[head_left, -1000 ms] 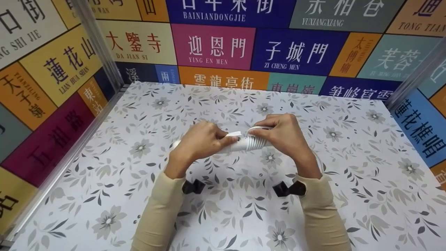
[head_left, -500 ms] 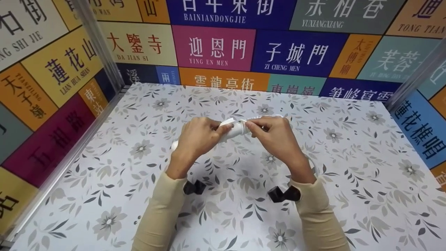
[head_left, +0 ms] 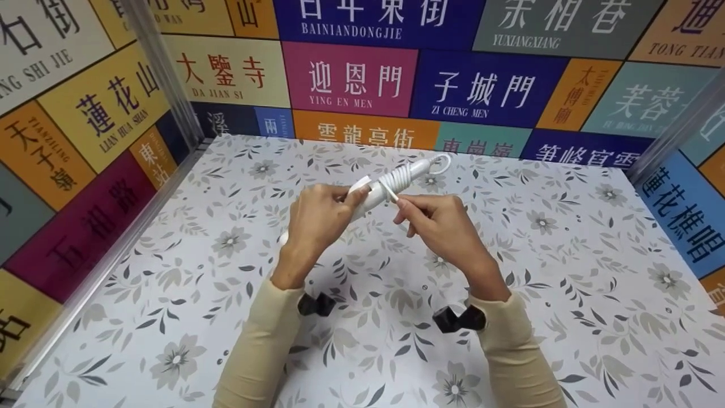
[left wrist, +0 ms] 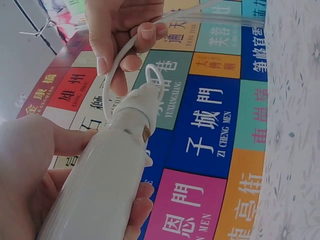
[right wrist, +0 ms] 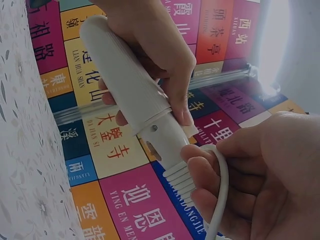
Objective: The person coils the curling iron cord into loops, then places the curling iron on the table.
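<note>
My left hand (head_left: 317, 218) grips the thick ribbed body (right wrist: 120, 75) of a white wand-shaped appliance, whose exact kind I cannot tell. It points up and away to the right. A white cord (head_left: 396, 178) lies in several turns round its narrower front part, and a small loop (head_left: 441, 164) sticks out at the far tip. My right hand (head_left: 444, 229) pinches the cord just below the turns, on the near side. In the right wrist view, a screw (right wrist: 154, 128) and a dark slot (right wrist: 153, 150) show on the neck. A pale tab (head_left: 360, 184) sits by the left thumb.
A floral-patterned tabletop (head_left: 385, 351) lies beneath both hands. Colourful sign-covered panels (head_left: 351, 76) stand behind and at the sides, with clear corner posts (head_left: 164, 73). Black blocks (head_left: 317, 304) are fixed at the inner side of each sleeve cuff.
The appliance has swung from nearly level to pointing up and away. The right hand has carried the cord over the wand and down to its near side, while the left hand keeps its grip.
</note>
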Tool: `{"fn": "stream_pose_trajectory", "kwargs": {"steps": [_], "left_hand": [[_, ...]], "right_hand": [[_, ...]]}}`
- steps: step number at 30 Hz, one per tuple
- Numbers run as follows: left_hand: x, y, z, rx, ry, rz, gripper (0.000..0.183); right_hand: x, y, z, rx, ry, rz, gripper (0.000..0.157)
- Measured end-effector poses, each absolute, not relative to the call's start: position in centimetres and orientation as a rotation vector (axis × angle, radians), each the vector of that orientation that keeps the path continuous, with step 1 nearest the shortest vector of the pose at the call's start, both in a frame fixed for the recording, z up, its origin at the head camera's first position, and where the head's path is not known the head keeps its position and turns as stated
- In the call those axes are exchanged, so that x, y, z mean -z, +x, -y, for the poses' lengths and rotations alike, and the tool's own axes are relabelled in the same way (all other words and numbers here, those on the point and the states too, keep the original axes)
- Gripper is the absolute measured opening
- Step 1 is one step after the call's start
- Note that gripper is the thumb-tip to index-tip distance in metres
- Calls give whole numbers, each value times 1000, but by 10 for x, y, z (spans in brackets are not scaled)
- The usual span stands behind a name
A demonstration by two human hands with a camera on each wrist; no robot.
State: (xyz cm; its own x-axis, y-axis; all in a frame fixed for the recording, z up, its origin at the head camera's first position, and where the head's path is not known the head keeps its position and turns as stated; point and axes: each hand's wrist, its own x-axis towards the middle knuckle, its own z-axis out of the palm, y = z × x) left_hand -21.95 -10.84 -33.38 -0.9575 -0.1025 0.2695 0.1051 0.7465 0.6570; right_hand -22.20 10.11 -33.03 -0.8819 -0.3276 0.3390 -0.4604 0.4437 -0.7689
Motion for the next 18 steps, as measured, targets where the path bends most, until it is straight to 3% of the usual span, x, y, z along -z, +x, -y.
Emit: {"fn": "stream_pose_trajectory", "kwargs": {"steps": [18], "left_hand": [[329,-222,124,1274,95,2438,42]], "right_hand": [[351,-247,-114,-1674,861,2744,29]]}}
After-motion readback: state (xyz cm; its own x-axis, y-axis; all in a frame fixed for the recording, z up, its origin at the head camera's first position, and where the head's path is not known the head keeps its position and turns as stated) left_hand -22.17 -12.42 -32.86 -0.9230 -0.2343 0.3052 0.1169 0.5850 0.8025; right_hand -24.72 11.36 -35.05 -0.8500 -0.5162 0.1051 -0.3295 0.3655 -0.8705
